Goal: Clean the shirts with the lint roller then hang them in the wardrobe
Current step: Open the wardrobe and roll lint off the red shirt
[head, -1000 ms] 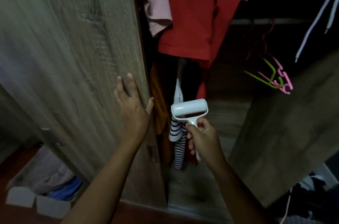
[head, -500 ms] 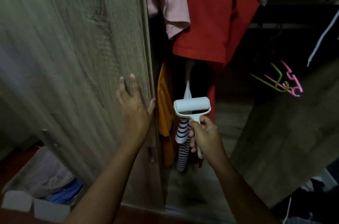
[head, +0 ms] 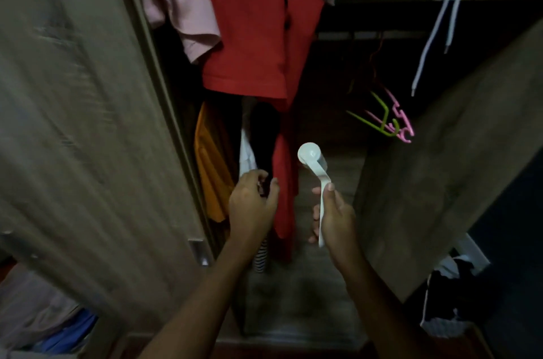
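Left hand [head: 252, 204] off door [head: 73, 123], pinching indistinct dark garment [head: 263, 135].

Wardrobe door [head: 73, 123]: motion-blurred, cut by left and top edges.
Left hand [head: 252, 206]: fingertips pinch dark garment [head: 264, 135]; garment shape lost in shadow.
Striped garment [head: 261, 256]: mostly behind left wrist.
Lint roller [head: 312, 156]: seen end-on, sheet surface unseen; handle partly inside right hand [head: 335, 220].
Hangers [head: 393, 131]: hooks lost in dark.
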